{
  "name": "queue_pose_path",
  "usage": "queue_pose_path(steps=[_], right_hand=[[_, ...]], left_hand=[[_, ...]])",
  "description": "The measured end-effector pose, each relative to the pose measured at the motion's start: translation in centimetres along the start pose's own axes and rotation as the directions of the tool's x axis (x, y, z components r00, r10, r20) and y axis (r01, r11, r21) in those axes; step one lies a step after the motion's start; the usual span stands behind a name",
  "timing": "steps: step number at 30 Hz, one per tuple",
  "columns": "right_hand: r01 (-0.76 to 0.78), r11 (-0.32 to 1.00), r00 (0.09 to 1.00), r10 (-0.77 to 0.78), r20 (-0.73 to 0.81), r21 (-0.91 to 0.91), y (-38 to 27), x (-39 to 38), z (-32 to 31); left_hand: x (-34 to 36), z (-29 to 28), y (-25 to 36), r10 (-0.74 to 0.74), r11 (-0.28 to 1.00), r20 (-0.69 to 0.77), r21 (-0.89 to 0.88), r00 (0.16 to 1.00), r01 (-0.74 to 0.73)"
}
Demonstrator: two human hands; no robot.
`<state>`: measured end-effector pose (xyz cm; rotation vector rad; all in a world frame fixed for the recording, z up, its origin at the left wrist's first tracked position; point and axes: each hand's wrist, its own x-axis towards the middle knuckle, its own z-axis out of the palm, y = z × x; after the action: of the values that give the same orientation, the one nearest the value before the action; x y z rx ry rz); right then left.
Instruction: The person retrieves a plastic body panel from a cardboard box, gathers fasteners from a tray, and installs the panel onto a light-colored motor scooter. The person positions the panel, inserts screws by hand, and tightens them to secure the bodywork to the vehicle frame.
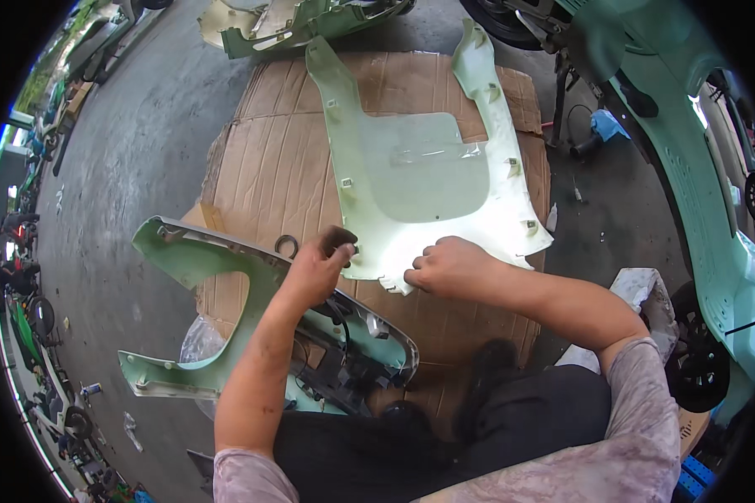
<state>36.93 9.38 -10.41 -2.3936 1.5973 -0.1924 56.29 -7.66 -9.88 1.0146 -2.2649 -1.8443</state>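
Note:
A pale green scooter body panel [424,230] lies with its inner side up on flattened cardboard, its two arms pointing away from me. My left hand [316,267] is closed at the panel's near left corner, with a small dark piece at its fingertips that is too small to name. Curled into a fist, my right hand [451,268] rests on the near edge beside a small white tab; what its fingers pinch, if anything, is hidden. Under my left forearm lies a second green panel [264,281] with a dark centre part and wiring.
The cardboard [260,159] spreads on the grey floor [143,168]. A black ring [286,246] lies by my left hand. Another green panel [310,25] is at the far edge. A green scooter [688,168] stands at right, near a blue cloth [608,125]. More scooters line the left.

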Motion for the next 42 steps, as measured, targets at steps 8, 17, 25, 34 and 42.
queue_pose_path(steps=[8,17,25,34,42], right_hand=[[-0.110,0.993,0.994,0.110,-0.018,0.040,-0.5,-0.2,0.2],[-0.106,0.975,0.982,0.134,-0.136,0.197,-2.3,-2.5,-3.0],[0.290,0.802,0.896,-0.037,-0.442,0.522,-3.9,-3.0,-2.8],[-0.445,0.296,-0.005,0.943,-0.333,0.845,7.0,-16.1,5.2],[-0.315,0.193,-0.079,0.970,-0.229,0.929,5.8,-17.2,7.7]], left_hand=[[-4.0,2.8,2.6,0.000,0.979,0.037,0.206,0.999,-0.008],[-3.9,5.2,3.1,0.171,0.920,0.090,0.343,0.981,-0.192],[-3.3,5.6,2.3,0.235,0.871,0.231,0.381,0.944,-0.310],[-2.4,6.7,2.9,0.240,0.728,0.300,0.573,0.923,-0.376],[-2.0,7.7,3.9,0.287,0.623,0.387,0.620,0.876,-0.478]])
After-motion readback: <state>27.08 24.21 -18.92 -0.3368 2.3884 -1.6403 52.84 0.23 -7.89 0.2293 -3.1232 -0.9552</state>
